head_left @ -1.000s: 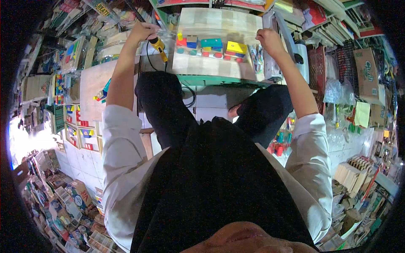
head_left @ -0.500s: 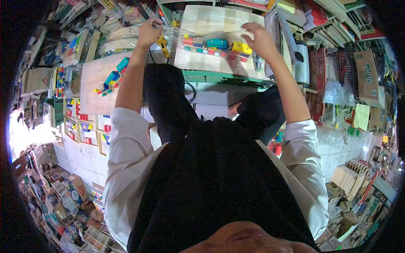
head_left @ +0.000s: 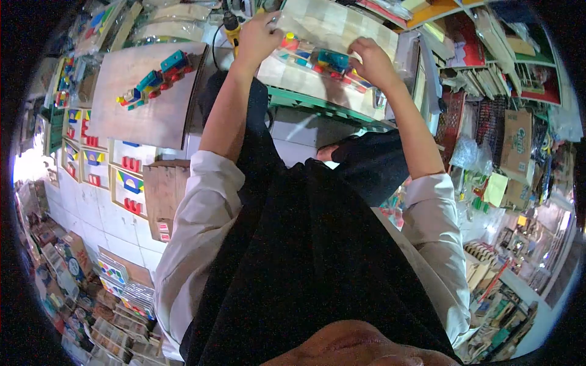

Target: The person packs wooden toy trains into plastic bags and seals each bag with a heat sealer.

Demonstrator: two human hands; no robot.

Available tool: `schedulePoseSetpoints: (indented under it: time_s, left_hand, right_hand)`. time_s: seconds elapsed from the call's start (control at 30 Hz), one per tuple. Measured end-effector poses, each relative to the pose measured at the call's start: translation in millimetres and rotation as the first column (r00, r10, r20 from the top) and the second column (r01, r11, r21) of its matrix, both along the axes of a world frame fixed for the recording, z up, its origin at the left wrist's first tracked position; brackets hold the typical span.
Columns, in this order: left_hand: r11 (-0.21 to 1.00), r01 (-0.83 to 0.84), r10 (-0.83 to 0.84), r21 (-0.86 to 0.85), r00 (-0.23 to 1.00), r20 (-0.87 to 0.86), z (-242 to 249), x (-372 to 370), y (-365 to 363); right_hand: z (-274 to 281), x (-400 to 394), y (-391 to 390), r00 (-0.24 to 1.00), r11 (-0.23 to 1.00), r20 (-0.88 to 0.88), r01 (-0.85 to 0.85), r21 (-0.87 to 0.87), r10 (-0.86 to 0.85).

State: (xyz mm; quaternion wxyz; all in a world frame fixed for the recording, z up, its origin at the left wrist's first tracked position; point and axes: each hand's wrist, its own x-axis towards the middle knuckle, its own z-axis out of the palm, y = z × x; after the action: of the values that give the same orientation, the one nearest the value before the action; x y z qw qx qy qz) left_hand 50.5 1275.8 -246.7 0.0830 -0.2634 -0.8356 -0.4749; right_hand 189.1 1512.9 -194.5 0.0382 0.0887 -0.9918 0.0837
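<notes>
My left hand (head_left: 259, 39) is at the near left end of a toy train, its fingers bent around the edge of a thin clear plastic film. My right hand (head_left: 371, 60) is at the train's right end, fingers curled at the film there. Between them the train, with a red and yellow front (head_left: 289, 41) and a teal car (head_left: 332, 59), lies on a pale wooden board (head_left: 299, 78). The film shows only as faint glints over it. My right fingers partly cover the rear car.
A second toy train (head_left: 152, 79) stands on a wooden board (head_left: 104, 125) at the left. A yellow tool (head_left: 231, 27) with a black cable is beside my left hand. Trays of coloured blocks (head_left: 129, 186) are lower left; shelves (head_left: 540, 79) and a carton (head_left: 517, 140) are right.
The view has turned, shifting the surroundings. My left hand has moved closer to my right and to the train's front. My right hand now covers more of the rear car.
</notes>
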Motion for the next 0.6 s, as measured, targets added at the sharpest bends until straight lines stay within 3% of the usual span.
schedulePoseSetpoints:
  time_s: [0.07, 0.1, 0.13, 0.2, 0.23, 0.27, 0.33, 0.37, 0.4, 0.43, 0.47, 0.5, 0.53, 0.6]
  left_hand:
    - [0.989, 0.05, -0.074, 0.142, 0.983, 0.167, -7.1, -4.4, 2.8]
    - [0.996, 0.074, -0.083, 0.047, 0.967, 0.239, -3.7, -7.7, 0.5]
    - [0.997, 0.059, -0.07, 0.051, 0.967, 0.245, -8.1, -10.2, -0.7]
    - [0.953, 0.163, -0.203, 0.256, 0.969, 0.138, -21.0, -19.0, 1.0]
    - [0.898, 0.2, -0.257, 0.392, 0.961, 0.098, -31.3, -22.9, 4.1]
    - [0.898, 0.188, -0.247, 0.397, 0.964, 0.103, -27.7, -19.8, 3.0]
    - [0.989, 0.084, -0.093, 0.124, 0.994, 0.066, -7.6, -10.9, -1.9]
    - [0.989, 0.105, -0.122, 0.1, 0.975, 0.184, 0.3, -8.9, -3.2]
    - [0.99, 0.092, -0.111, 0.106, 0.976, 0.188, 0.6, -6.8, -0.3]
    - [0.985, 0.131, -0.141, 0.113, 0.986, 0.085, 1.1, -5.7, 3.7]
    - [0.98, 0.161, -0.16, 0.116, 0.987, -0.014, -2.5, -6.4, 2.5]
    - [0.974, 0.201, -0.19, 0.106, 0.976, -0.107, -9.3, -9.2, 3.9]
    - [0.975, 0.194, -0.184, 0.106, 0.978, -0.103, -15.6, -11.2, 5.6]
    - [0.956, 0.237, -0.227, 0.17, 0.971, -0.079, -12.0, -10.6, 4.6]
  right_hand:
    - [-4.9, -15.7, -20.3, 0.999, 0.999, 0.018, -0.047, -0.01, 0.047]
    - [-8.2, -23.5, -31.7, 0.99, 0.992, -0.069, -0.122, -0.024, 0.12]
    - [-10.6, -31.2, -41.4, 0.969, 0.98, -0.158, -0.197, -0.032, 0.19]
    - [-18.6, -43.2, -50.0, 0.972, 0.975, -0.079, -0.222, -0.024, 0.219]
    - [-20.7, -46.7, -52.7, 0.987, 0.978, -0.03, -0.154, 0.142, 0.16]
    - [-23.1, -50.8, -54.6, 0.996, 0.947, 0.006, -0.091, 0.308, 0.093]
    - [-31.0, -56.8, -39.5, 0.994, 0.92, 0.086, -0.091, 0.38, 0.063]
    - [-31.3, -59.4, -32.2, 0.973, 0.907, 0.228, -0.075, 0.414, -0.024]
    - [-24.6, -61.9, -34.4, 0.926, 0.89, 0.359, -0.064, 0.452, -0.116]
    - [-17.0, -56.6, -34.7, 0.956, 0.946, 0.283, -0.021, 0.324, -0.076]
    - [-7.1, -60.5, -47.1, 0.955, 0.943, 0.291, -0.044, 0.331, -0.057]
    - [0.8, -62.4, -59.6, 0.984, 0.978, 0.06, -0.174, 0.115, 0.168]
    - [3.8, -65.5, -70.5, 0.922, 0.935, -0.213, -0.346, -0.071, 0.325]
    - [-1.9, -71.5, -78.2, 0.92, 0.932, -0.19, -0.359, -0.054, 0.343]
